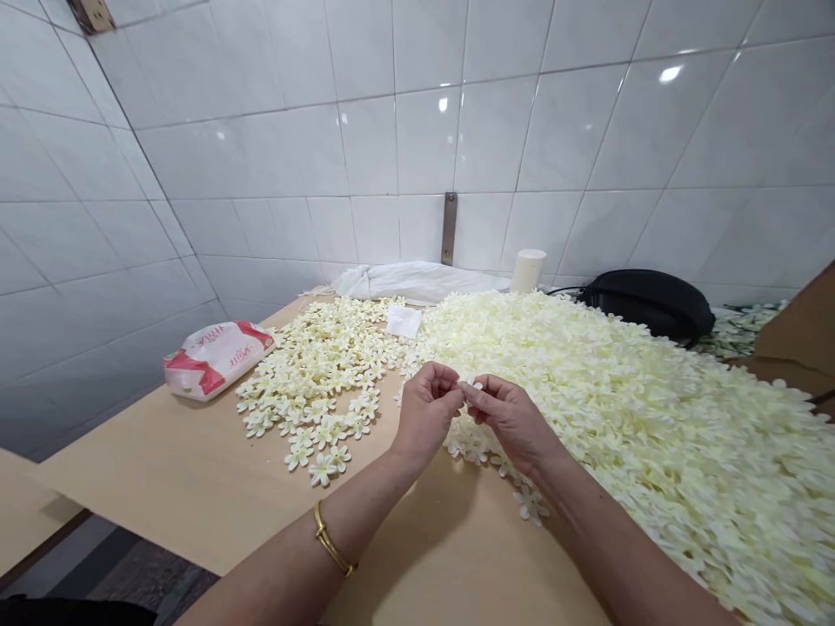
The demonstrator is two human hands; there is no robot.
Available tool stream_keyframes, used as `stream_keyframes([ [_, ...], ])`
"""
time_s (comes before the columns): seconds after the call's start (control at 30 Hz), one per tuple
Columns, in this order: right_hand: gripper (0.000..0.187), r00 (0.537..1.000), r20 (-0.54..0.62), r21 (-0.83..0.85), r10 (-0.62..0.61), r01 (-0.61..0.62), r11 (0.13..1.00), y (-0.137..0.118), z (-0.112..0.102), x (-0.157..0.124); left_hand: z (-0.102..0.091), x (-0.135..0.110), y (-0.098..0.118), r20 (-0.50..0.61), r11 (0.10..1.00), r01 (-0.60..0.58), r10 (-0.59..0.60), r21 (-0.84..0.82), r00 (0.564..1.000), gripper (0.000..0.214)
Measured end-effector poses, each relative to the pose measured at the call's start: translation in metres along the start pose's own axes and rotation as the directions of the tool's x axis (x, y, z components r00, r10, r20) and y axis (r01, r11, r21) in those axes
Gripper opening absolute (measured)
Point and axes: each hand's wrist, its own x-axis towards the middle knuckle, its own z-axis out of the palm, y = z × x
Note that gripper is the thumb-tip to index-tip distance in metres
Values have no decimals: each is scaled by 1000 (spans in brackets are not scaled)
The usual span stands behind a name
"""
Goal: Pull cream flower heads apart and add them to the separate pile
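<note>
My left hand (427, 409) and my right hand (515, 422) meet above the table, thumbs and fingertips pinched together. Between them is a small white artificial flower (475, 383), mostly covered by the fingers. On the right spreads a large, deep heap of loose pale-yellow artificial flowers (619, 400), reaching under my right hand and forearm. To the left lies a smaller, thinner spread of similar flowers (313, 365), with a few single ones at its near edge. A gold bracelet (330, 539) circles my left wrist.
A pink-and-white tissue pack (218, 358) lies left on the wooden table (163, 469). A white paper square (404, 321) sits between the heaps. Against the tiled wall are a white plastic sheet (417, 283), a cream cylinder (528, 270) and a black case (649, 304). Cardboard (796, 330) stands far right.
</note>
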Motion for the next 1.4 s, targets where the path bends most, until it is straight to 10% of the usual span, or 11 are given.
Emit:
stream_keyframes([
  [0.2,30,988,-39,-105,-151,146,984,2,2,0,-11,-12,4,-34,995,-25,29,98,999,10],
  [0.47,46,948,-77,-413,-310,252,875,8,-7,3,-75,-36,4,-146,919,-41,106,392,984,5],
  [1.03,43,823,-235,-690,-517,233,685,-9,-23,5,-77,-51,-8,350,298,-346,40,890,936,20],
  [1.13,21,763,-287,-755,-579,192,627,-10,-26,7,-76,-48,-10,308,384,-319,91,867,947,22],
  [1.23,11,663,-233,-827,-712,250,504,-10,-25,6,-71,-38,-10,158,691,-171,83,703,984,19],
  [1.33,18,617,-142,-863,-774,306,402,-11,-19,1,-61,-22,-5,26,947,114,-128,301,991,21],
  [1.4,24,619,-82,-859,-781,353,371,-11,-13,-3,-52,-11,0,37,952,305,-304,-26,952,24],
])
